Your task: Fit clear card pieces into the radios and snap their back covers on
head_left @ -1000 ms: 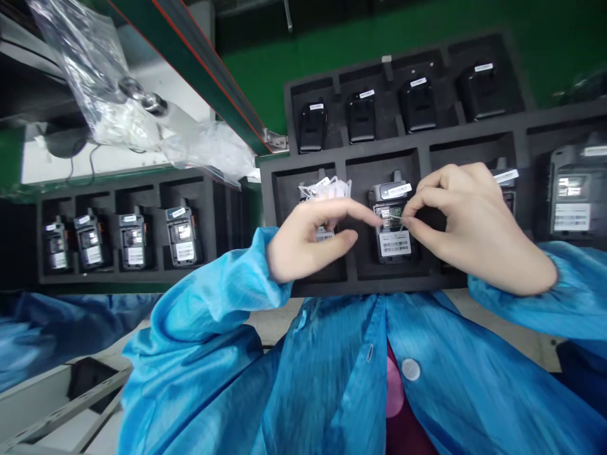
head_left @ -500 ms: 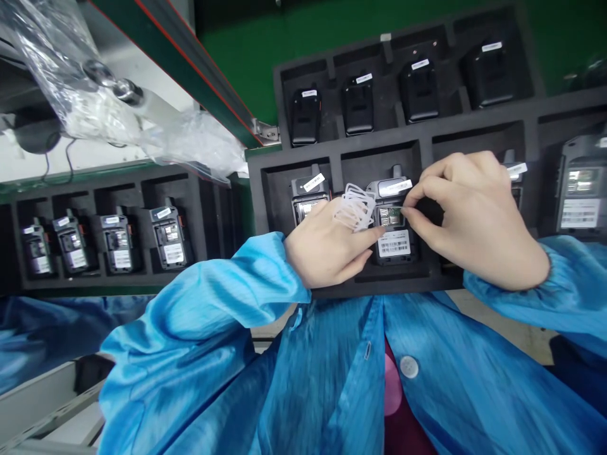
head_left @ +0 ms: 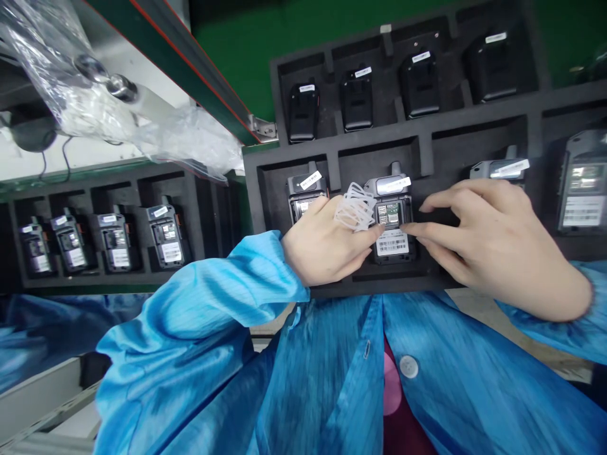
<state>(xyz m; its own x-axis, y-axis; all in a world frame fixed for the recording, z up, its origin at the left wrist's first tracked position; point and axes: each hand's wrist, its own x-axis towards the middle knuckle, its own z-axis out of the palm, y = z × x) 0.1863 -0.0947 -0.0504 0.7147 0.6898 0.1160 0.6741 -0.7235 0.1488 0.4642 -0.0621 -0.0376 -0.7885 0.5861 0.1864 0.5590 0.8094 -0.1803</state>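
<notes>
A grey device (head_left: 392, 243) with a white barcode label lies in a compartment of the black foam tray (head_left: 427, 151), its inner slots uncovered. My left hand (head_left: 327, 243) rests over the tray divider, its index fingertip touching the device's left edge by the slots. A bunch of thin white frames (head_left: 355, 207) sits against the back of its fingers; what its curled fingers hold, if anything, is hidden. My right hand (head_left: 493, 234) is at the device's right, fingers spread, one fingertip touching beside the slots, nothing held.
Another device (head_left: 310, 182) lies partly under my left hand, and one (head_left: 505, 167) sits beyond my right. Several black units (head_left: 357, 104) fill the back row. A second tray (head_left: 142, 275) stands left, below plastic wrap (head_left: 190, 142).
My right hand has moved right and slightly down, and its pinched fingers have spread apart. The slots of the device show more fully. My left hand has hardly moved.
</notes>
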